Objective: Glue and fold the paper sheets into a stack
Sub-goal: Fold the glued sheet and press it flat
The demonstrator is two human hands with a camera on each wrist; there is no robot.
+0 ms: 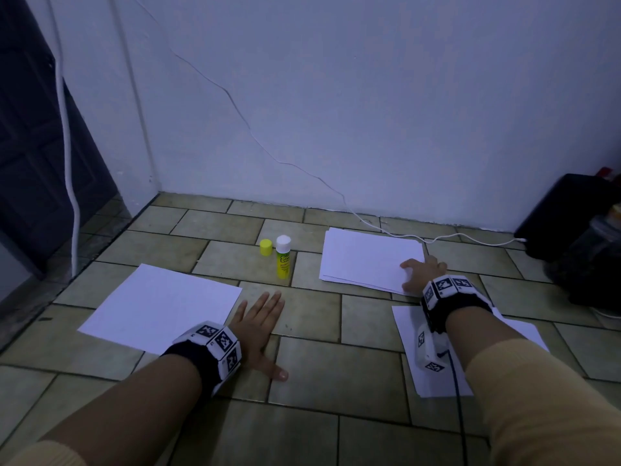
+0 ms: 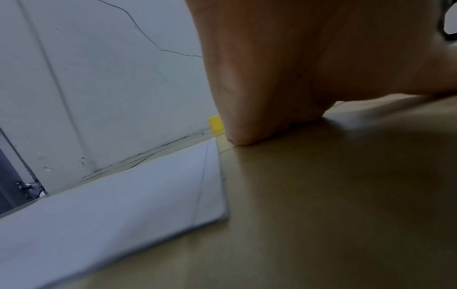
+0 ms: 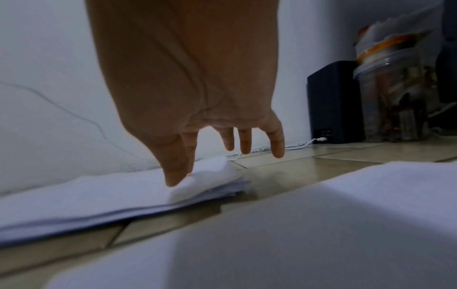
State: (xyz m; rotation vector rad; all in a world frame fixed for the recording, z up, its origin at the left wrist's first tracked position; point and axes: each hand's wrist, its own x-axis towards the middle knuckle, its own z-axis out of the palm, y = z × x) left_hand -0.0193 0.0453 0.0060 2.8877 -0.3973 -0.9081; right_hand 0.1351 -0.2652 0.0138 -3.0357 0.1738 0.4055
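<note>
A person works on a tiled floor (image 1: 312, 314) beside a pale wall, both forearms reaching forward. The left hand (image 1: 258, 326) lies flat on bare tile with fingers straight and spread, holding nothing, just beside the right edge of a single white sheet (image 1: 161, 306) lying flat at the left. The right hand (image 1: 421, 272) reaches to the near right corner of a loose pile of white sheets (image 1: 369, 258) farther back on the right; in the right wrist view the thumb (image 3: 176, 172) presses down on the top sheet at that corner, where the paper puckers slightly, while the other fingers hang straight and apart past the pile's edge, gripping nothing. Another sheet (image 1: 408, 331) lies under the right forearm. Between the left sheet and the pile stands a yellow glue stick (image 1: 283, 260), upright and uncapped, with its yellow cap (image 1: 265, 247) standing just beside it. A white cable (image 1: 447, 237) trails along the wall to a dark box (image 1: 568, 210). The paper looks thin, very light and floppy, likely to slide on smooth tile and to crease easily. A single sheet is probably best peeled up at a corner with thumb and fingertip, the flat of the other hand steadying what remains.
</note>
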